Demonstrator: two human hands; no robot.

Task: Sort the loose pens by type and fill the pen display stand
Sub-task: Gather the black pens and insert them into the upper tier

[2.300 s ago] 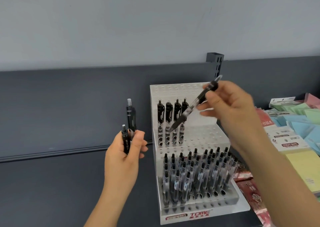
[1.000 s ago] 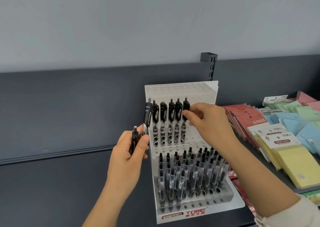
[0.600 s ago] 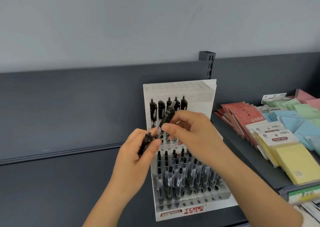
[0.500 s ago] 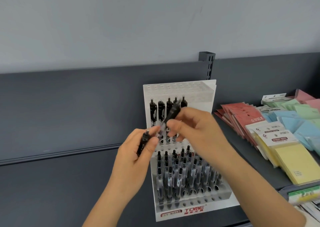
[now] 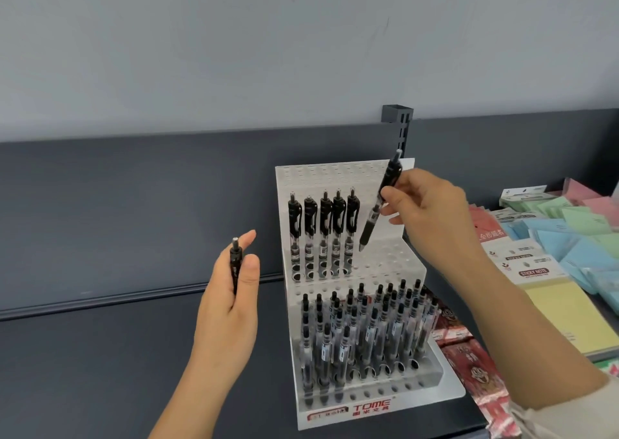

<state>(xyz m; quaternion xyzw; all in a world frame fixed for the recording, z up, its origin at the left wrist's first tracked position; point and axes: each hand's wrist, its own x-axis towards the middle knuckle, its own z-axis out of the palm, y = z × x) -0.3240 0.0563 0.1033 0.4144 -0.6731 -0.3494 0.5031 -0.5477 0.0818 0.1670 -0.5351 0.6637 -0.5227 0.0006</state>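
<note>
Fingers (image 5: pixel 388 193) on the right hand (image 5: pixel 432 214) are pinching a black pen (image 5: pixel 368 227), tilted, its tip hanging just over the white stand (image 5: pixel 378 261) beside the row of five pens (image 5: pixel 321 230) standing in the middle step. Left hand (image 5: pixel 231 304) is gripping a second pen (image 5: pixel 235 264) upright under its thumb, index finger sticking out, left of the stand. Slimmer pens (image 5: pixel 365 324) are crowding the lower step.

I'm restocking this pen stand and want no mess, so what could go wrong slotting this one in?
The tilted pen in your right hand could miss its hole in the stand's middle tier. Its tip is close to the five upright pens and may knock the nearest. Your left hand pins a second pen with just the thumb, so it might slip.
</note>
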